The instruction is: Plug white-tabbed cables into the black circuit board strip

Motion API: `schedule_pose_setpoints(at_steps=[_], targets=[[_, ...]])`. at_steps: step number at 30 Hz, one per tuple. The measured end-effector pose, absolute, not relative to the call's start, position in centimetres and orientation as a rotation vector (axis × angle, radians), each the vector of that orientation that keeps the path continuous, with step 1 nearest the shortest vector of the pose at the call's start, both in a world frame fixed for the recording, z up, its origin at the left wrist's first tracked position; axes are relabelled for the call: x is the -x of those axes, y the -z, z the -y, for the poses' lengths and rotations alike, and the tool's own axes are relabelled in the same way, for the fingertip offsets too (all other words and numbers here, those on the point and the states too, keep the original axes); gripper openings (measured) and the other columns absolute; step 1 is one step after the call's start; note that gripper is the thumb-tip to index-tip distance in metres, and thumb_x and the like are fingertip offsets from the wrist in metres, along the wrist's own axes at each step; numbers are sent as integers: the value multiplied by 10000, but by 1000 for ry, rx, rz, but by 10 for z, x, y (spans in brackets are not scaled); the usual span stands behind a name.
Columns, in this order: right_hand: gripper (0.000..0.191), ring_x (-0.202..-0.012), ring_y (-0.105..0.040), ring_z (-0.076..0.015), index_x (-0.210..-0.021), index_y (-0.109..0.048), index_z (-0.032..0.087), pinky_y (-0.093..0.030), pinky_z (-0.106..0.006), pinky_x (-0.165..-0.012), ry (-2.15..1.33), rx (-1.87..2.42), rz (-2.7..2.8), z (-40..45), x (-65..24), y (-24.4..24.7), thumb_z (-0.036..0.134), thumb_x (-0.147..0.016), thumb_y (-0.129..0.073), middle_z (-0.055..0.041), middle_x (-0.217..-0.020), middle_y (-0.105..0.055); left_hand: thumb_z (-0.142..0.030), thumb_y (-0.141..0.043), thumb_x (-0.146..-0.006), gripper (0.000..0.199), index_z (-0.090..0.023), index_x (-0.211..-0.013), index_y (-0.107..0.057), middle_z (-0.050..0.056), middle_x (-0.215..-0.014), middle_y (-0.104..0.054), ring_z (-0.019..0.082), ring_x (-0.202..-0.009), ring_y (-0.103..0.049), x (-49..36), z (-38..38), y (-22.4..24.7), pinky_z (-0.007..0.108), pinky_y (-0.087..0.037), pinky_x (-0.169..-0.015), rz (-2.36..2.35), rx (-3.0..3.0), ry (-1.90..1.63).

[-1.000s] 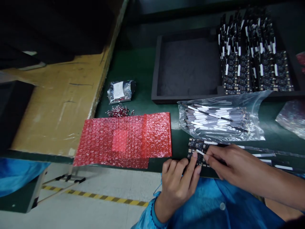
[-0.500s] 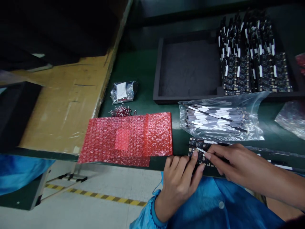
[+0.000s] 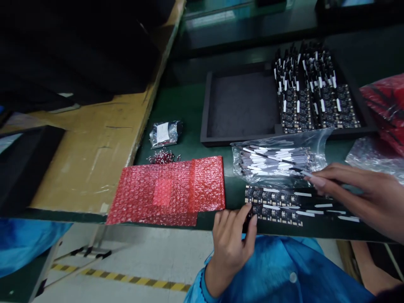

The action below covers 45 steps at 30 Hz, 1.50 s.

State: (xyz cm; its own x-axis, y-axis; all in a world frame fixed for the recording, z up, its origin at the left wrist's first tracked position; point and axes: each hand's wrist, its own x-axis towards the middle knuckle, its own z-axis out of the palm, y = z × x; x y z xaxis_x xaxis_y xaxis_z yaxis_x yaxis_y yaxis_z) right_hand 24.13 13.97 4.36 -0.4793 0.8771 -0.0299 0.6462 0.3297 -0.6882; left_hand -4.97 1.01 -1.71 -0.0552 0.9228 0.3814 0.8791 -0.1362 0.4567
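A dark circuit board panel (image 3: 274,214) lies near the table's front edge, with white-tipped strips attached along it. My left hand (image 3: 232,242) grips its left end between thumb and index finger; the other fingers are bent. My right hand (image 3: 353,191) is closed in a pinch on a thin black-and-white flat cable (image 3: 298,169), held over the right end of an open clear plastic bag (image 3: 320,145). Inside that bag lies a bundle of similar flat cables (image 3: 271,159).
Behind the bag stands a black foam tray (image 3: 206,109), its right side packed with boards (image 3: 296,109). Red bubble wrap pouches (image 3: 142,189), small red-wired parts (image 3: 162,156) and a silver bag (image 3: 166,134) lie left. More plastic and red wrap (image 3: 386,105) sit right.
My right hand has lifted off the board and moved right and up to the bag, where it now pinches a flat cable. My left hand has shifted slightly left along the panel.
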Motion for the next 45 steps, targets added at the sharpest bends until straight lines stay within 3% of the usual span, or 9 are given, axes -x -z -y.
schedule_pose_setpoints(at_steps=[3,7,21,26,32,35,38,42,45], targets=[[392,-1050,-878,-366,-1260,-884,494,-691,-484,-907,-848,1458,2220,-148,-258,-35,779,-1169,-632,-29,-1231,-934,-268,-591,-915,125,-252,-1038,-581,-61,-792,-705,103,-646,-623,51,-10,23,286,-475,-637,-2014,-2096,-1082],[483,-954,-871,-364,-1261,-848,411,-632,-429,-712,-943,1569,2141,-156,-253,-26,819,-1143,-618,-61,-1169,-939,-260,-609,-903,135,-290,-1030,-573,-78,-716,-705,104,-561,-613,51,-7,37,293,-464,-585,-2016,-2182,-1198],[291,-991,-825,-229,-1117,-892,178,-565,-288,-892,-877,1101,2506,-190,-176,-41,275,-1206,-632,-54,-1088,-891,-355,-634,-879,245,-331,-1119,-674,-65,-967,-772,153,-844,-727,55,-4,54,366,-496,-801,-1952,-2606,-1197],[252,-1229,-834,-334,-1280,-899,154,-643,-468,-1156,-759,1055,2467,-196,-173,-33,321,-1149,-762,-153,-1334,-896,-362,-623,-882,281,-330,-1157,-667,-56,-1106,-753,179,-967,-737,57,-3,48,398,-538,-821,-1890,-2679,-1033],[372,-1481,-766,-383,-1380,-859,209,-587,-589,-1320,-706,1080,2230,-162,-207,-40,378,-1230,-565,-192,-1536,-829,-416,-685,-831,374,-337,-1195,-656,-45,-1151,-739,201,-983,-745,58,4,46,410,-581,-806,-1852,-2726,-965],[383,-1294,-866,-362,-1356,-863,275,-693,-553,-1174,-822,1149,2070,-108,-223,-29,477,-1239,-558,-153,-1369,-897,-489,-711,-808,416,-342,-1194,-660,-51,-1151,-739,189,-956,-750,57,9,44,398,-602,-774,-1821,-2769,-945],[251,-767,-898,-318,-1110,-920,485,-759,-510,-796,-1686,1202,1581,-41,-223,6,694,-1041,-802,-6,-963,-934,-472,-740,-787,407,-373,-1175,-665,-87,-1135,-743,157,-897,-760,57,15,45,361,-618,-727,-1775,-2831,-945],[503,-351,-723,-301,-659,-784,461,-504,-366,-380,-1983,1205,1400,14,-198,67,956,-637,-867,59,-510,-755,-356,-702,-803,363,-398,-1162,-668,-120,-1159,-723,148,-843,-772,59,23,49,338,-627,-659,-1718,-2915,-948],[552,-390,-761,-337,-650,-727,456,-492,-374,-386,-1975,1233,1252,20,-184,90,948,-469,-899,74,-540,-778,-339,-688,-795,330,-418,-1116,-690,-126,-1164,-713,161,-807,-780,63,31,50,335,-631,-596,-1652,-2976,-984]])
